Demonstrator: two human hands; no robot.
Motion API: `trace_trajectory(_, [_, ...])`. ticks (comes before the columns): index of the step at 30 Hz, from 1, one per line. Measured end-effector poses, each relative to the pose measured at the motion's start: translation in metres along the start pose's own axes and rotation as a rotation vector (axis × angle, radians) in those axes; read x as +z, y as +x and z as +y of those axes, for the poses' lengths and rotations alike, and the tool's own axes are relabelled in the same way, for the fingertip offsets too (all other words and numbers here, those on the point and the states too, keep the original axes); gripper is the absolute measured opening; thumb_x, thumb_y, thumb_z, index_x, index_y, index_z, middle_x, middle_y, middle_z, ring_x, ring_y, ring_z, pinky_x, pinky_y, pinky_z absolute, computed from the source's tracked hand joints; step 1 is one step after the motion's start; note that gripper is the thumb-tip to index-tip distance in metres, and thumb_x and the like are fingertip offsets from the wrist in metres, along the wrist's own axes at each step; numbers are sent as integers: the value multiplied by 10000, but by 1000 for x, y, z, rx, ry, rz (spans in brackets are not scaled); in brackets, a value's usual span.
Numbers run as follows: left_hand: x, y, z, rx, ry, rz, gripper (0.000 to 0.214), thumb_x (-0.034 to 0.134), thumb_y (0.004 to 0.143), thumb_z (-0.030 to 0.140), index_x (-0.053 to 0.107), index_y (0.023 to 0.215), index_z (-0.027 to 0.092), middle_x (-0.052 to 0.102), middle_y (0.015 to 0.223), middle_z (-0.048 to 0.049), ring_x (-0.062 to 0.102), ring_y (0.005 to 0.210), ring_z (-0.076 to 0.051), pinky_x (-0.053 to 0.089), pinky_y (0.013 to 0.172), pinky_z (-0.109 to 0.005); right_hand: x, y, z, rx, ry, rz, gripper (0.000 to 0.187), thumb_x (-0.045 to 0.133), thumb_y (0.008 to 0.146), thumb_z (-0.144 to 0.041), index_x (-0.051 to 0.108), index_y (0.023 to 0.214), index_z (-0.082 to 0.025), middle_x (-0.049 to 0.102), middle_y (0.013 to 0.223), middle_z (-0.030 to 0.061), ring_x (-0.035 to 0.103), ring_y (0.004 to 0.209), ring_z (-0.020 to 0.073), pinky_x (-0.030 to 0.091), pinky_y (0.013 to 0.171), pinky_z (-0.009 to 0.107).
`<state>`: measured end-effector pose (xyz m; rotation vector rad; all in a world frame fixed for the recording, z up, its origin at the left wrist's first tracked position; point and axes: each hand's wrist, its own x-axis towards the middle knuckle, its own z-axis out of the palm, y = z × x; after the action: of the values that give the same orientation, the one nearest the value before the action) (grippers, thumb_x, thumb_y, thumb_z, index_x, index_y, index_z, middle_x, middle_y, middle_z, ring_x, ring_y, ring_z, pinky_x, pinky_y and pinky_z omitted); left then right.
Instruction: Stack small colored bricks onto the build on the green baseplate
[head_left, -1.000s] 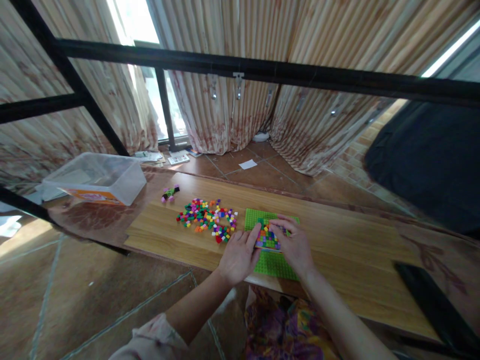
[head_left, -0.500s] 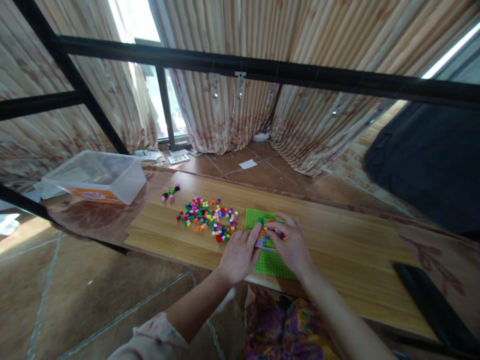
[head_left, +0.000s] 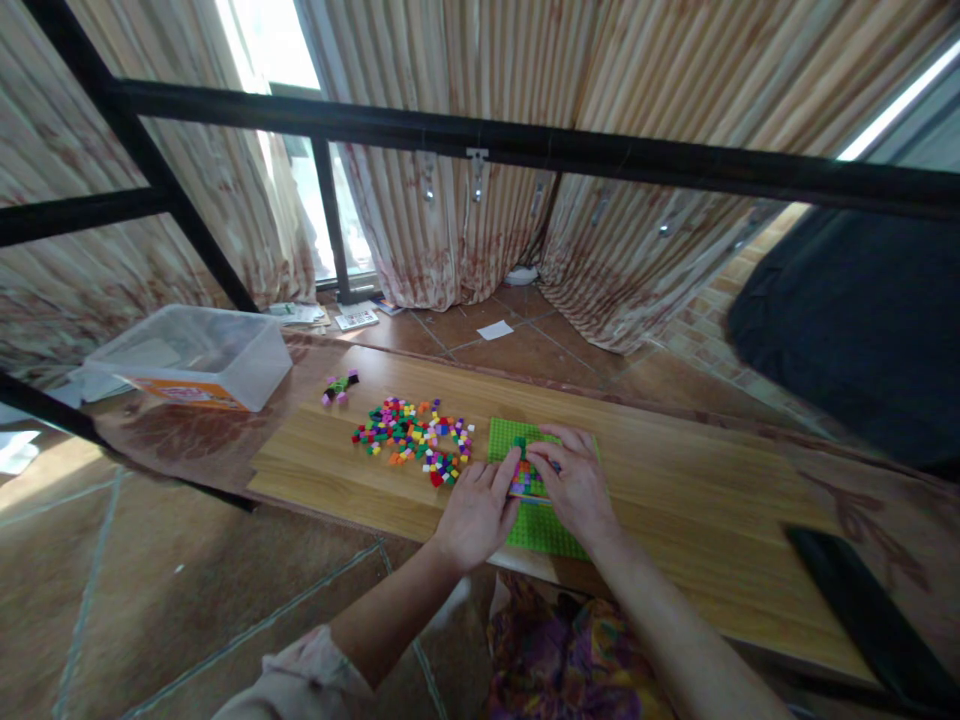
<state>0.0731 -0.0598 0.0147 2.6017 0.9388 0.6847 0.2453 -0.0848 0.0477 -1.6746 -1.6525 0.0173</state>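
A green baseplate (head_left: 504,437) lies on the wooden tabletop in front of me, with a patch of small coloured bricks (head_left: 524,479) built on it. My left hand (head_left: 474,508) rests at the plate's left edge, fingers stretched flat against the brick patch. My right hand (head_left: 574,484) lies over the patch from the right, fingers bent down onto the bricks and covering most of them. A loose pile of coloured bricks (head_left: 411,438) lies just left of the plate.
A clear plastic box (head_left: 196,354) stands at the table's far left. A small clump of bricks (head_left: 340,385) lies near it. Black metal bars (head_left: 480,140) cross above the table. A dark object (head_left: 862,610) lies at the right end.
My right hand has slid left over the brick patch and now hides more of it. My left hand has stayed in place.
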Motion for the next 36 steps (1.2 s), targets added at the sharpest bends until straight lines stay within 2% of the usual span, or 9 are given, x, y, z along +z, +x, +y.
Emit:
trace_trajectory(10, [1, -1, -2, 7, 7, -6, 637, 441, 925, 311, 203, 1494, 153, 607, 1145, -125, 532, 1029, -266, 454, 948, -454, 1, 5, -4, 120, 103, 24, 220, 553, 855, -351, 740, 785, -258, 683, 1035, 68, 578, 1012, 246, 425, 942, 445])
trace_trajectory(16, [1, 0, -2, 13, -16, 2, 647, 441, 925, 315, 187, 1499, 161, 610, 1139, -127, 535, 1035, -267, 457, 943, -452, -5, 4, -5, 165, 149, 91, 241, 530, 862, -374, 721, 909, -234, 685, 1044, 90, 586, 1031, 254, 423, 944, 450])
trace_trajectory(20, [0, 0, -3, 11, -12, -3, 653, 446, 920, 311, 180, 1501, 175, 610, 1139, -120, 542, 1026, -270, 457, 943, -456, 1, 4, -3, 194, 173, 92, 231, 543, 827, -329, 709, 962, -239, 687, 1067, 89, 588, 1046, 255, 417, 957, 464])
trace_trajectory(27, [0, 0, -2, 8, -1, -8, 653, 443, 923, 323, 181, 1500, 163, 612, 1138, -126, 537, 1022, -271, 458, 941, -457, 13, 6, 1, 298, 300, 22, 224, 546, 786, -315, 729, 876, -225, 722, 963, 72, 641, 945, 242, 469, 908, 438])
trace_trajectory(36, [1, 0, -2, 4, 2, -9, 652, 431, 929, 330, 163, 1504, 179, 612, 1136, -123, 543, 1034, -275, 448, 942, -464, 14, 8, -1, 322, 353, 18, 211, 544, 763, -318, 737, 784, -236, 742, 860, 45, 674, 830, 216, 524, 809, 390])
